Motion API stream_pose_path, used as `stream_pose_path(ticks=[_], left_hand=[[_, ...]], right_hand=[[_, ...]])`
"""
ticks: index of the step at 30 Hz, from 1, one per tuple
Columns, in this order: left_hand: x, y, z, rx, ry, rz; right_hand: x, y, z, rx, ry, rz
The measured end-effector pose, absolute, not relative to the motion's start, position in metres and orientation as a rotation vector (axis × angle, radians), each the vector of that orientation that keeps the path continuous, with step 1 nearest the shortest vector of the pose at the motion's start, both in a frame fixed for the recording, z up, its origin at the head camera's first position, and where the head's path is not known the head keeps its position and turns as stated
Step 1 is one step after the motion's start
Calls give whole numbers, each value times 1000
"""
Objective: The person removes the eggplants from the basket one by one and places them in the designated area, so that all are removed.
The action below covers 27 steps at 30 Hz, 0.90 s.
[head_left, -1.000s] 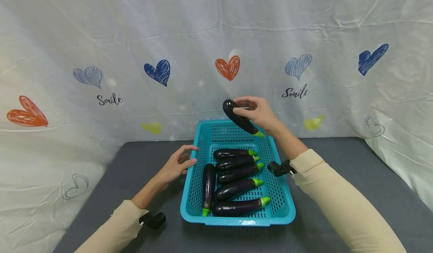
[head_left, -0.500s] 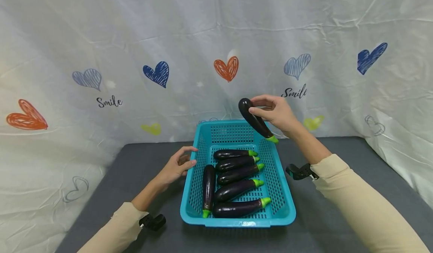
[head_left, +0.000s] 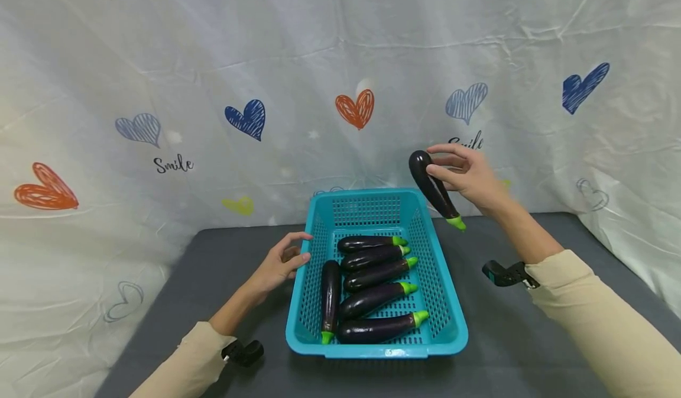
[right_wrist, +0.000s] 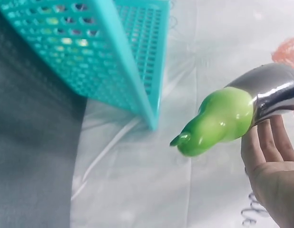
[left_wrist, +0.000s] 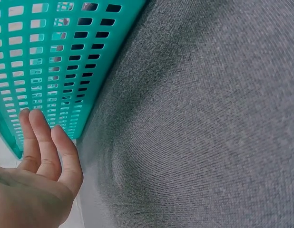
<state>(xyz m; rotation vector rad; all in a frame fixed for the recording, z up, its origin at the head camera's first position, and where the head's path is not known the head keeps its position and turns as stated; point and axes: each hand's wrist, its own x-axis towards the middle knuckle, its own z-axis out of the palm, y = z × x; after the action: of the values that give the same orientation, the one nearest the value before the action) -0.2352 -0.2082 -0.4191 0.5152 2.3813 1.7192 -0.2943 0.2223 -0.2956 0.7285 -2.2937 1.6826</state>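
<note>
A purple-black eggplant (head_left: 433,186) with a green cap hangs tilted in my right hand (head_left: 470,176), pinched between thumb and fingers above the basket's far right corner. In the right wrist view its green cap (right_wrist: 218,121) points down and to the left. The blue plastic basket (head_left: 456,334) holds several more eggplants: one (head_left: 330,297) lies lengthwise by the left wall, the others (head_left: 379,274) crosswise with caps to the right. My left hand (head_left: 279,265) rests at the basket's left rim. The left wrist view shows its fingers (left_wrist: 44,147) loosely extended beside the perforated wall (left_wrist: 71,61).
The basket stands on a dark grey cloth-covered table (head_left: 505,333). A pale curtain (head_left: 298,49) with printed hearts hangs behind the table's far edge. Black wrist cameras (head_left: 508,274) sit at both beige sleeves (head_left: 590,315).
My right hand has carried the eggplant to the right, from above the basket's far middle to its right side. The left hand has stayed at the rim.
</note>
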Motion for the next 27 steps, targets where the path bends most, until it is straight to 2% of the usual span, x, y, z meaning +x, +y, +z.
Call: stream_pose_path(ticks=[15, 27], left_hand=[[-236, -208, -422, 537, 2391, 1733], [-236, -209, -422, 546, 2388, 1736]], right_hand=[[-279, 261, -306, 592, -2240, 1772], [-277, 281, -330, 553, -2117, 2001]])
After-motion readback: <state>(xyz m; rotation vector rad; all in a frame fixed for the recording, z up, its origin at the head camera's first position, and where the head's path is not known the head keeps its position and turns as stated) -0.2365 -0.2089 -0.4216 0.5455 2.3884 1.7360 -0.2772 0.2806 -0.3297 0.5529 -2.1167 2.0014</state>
